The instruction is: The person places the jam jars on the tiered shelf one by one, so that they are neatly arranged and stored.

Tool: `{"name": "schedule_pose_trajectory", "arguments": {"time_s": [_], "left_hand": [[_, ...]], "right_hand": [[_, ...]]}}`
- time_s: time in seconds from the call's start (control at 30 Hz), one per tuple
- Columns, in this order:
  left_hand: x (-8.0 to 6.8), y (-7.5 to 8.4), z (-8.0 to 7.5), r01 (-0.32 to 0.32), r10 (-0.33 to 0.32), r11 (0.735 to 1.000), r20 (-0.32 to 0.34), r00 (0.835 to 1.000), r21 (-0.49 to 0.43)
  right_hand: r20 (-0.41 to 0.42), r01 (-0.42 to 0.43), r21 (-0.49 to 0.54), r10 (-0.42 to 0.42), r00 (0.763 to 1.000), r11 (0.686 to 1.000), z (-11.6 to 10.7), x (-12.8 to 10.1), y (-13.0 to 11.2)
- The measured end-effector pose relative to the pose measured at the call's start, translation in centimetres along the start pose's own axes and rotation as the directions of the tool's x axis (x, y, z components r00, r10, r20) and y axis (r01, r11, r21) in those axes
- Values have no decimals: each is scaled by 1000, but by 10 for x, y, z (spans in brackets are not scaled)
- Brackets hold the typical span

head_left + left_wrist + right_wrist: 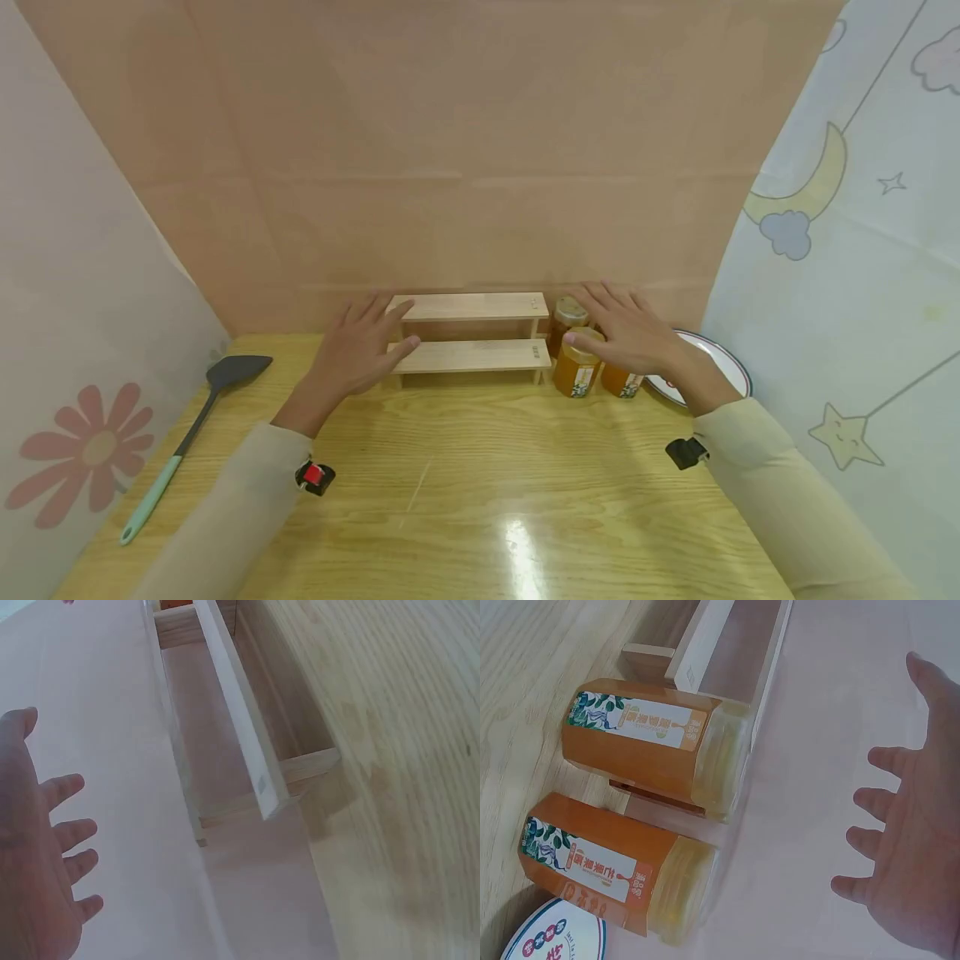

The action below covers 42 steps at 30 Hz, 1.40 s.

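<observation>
My left hand point(354, 350) hovers with spread fingers at the left end of a two-step wooden shelf point(468, 357), holding nothing. In the left wrist view the same hand point(37, 855) is apart from the shelf point(240, 712). My right hand point(626, 329) is held out over several orange jars with pale lids, fingers extended and nothing gripped. One jar point(576, 367) stands by the shelf's right end, with another jar point(621, 380) beside it and one behind point(567, 317). The right wrist view shows two labelled jars point(641, 742) clear of the hand point(911, 825).
A turner point(197, 425) with a dark head and mint handle lies along the table's left side. Behind the right forearm is a white plate point(731, 367) with a dark rim. Cloth-like walls enclose the wooden table point(465, 483) at the back and both sides.
</observation>
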<state>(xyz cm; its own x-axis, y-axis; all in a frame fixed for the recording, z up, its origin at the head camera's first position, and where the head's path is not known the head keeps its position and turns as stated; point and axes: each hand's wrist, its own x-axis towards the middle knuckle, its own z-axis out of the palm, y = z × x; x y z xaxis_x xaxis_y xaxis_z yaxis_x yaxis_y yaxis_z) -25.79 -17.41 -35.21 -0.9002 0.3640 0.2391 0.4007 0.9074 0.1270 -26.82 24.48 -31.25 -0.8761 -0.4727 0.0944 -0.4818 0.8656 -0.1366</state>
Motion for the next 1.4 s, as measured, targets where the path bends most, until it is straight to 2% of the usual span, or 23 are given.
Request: {"name": "schedule_pose_trajectory", "arguments": {"time_s": [0.07, 0.17, 0.37, 0.5, 0.7, 0.93, 1.03, 1.27, 1.4], "left_hand": [[-1, -4, 4, 11, -12, 1000, -11, 1000, -27], [-3, -11, 12, 35, -40, 993, -41, 998, -115], [-3, -27, 32, 79, -124, 951, -133, 983, -299], [-5, -34, 47, 112, -165, 917, -108, 980, -383], [-9, -44, 69, 209, -249, 839, -13, 968, -502], [-11, -46, 92, 237, -267, 767, 40, 963, -596], [-12, -44, 99, 248, -286, 725, 46, 957, -643], [-12, -39, 113, 266, -365, 586, 44, 930, -765], [-9, -37, 119, 270, -395, 526, 49, 918, -807]], "right_hand": [[-18, 18, 6, -18, 1000, 1000, 0, -1, 2], [-34, 21, 36, -20, 999, 999, 1, -4, 5], [-7, -61, 75, 62, 998, 995, 5, -15, 17], [-2, -93, 84, 93, 996, 992, 10, -25, 28], [2, -97, 112, 97, 995, 989, 15, -36, 43], [29, -182, 147, 180, 983, 972, 21, -50, 62], [44, -213, 188, 209, 977, 959, 25, -56, 72], [75, -253, 323, 242, 967, 912, 36, -67, 94], [52, -249, 323, 245, 968, 913, 42, -66, 100]]}}
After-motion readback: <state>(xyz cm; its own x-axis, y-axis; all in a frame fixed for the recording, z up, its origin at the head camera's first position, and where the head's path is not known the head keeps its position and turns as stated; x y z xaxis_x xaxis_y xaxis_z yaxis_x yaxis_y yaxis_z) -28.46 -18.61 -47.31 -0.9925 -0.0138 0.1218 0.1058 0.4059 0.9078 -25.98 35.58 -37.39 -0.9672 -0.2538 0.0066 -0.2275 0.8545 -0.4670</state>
